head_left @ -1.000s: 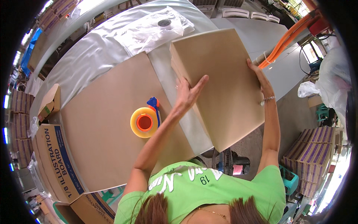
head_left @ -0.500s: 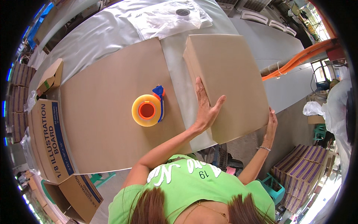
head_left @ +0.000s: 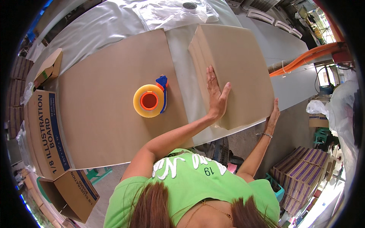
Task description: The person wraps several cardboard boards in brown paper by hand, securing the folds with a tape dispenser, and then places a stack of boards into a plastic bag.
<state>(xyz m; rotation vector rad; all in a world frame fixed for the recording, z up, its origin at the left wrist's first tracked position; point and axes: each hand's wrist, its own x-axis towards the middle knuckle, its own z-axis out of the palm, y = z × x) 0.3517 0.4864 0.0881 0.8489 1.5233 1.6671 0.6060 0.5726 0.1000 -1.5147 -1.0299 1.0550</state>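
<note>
A tall brown block (head_left: 239,72), which looks like a cardboard box or a stack of boards with layered left edges, sits at the right part of the table. My left hand (head_left: 218,99) lies along its near left edge, fingers stretched out and thumb spread. At the near right corner, my right hand (head_left: 273,114) rests against the block's side with its fingers stretched out, partly hidden. Left of the block, a blue and orange tape dispenser with a yellowish tape roll (head_left: 160,99) stands on a large flat brown board (head_left: 110,76).
Clear plastic bags (head_left: 171,15) with a tape roll (head_left: 189,5) lie at the back. A printed carton (head_left: 45,133) stands at the left edge, with an open carton (head_left: 76,193) below. Orange cables (head_left: 304,60) run at right, above a striped bundle (head_left: 300,174).
The block and both hands appear slightly farther away. My left hand has shifted along the block's edge. The dispenser and board sit a little higher in the picture, as the view has shifted.
</note>
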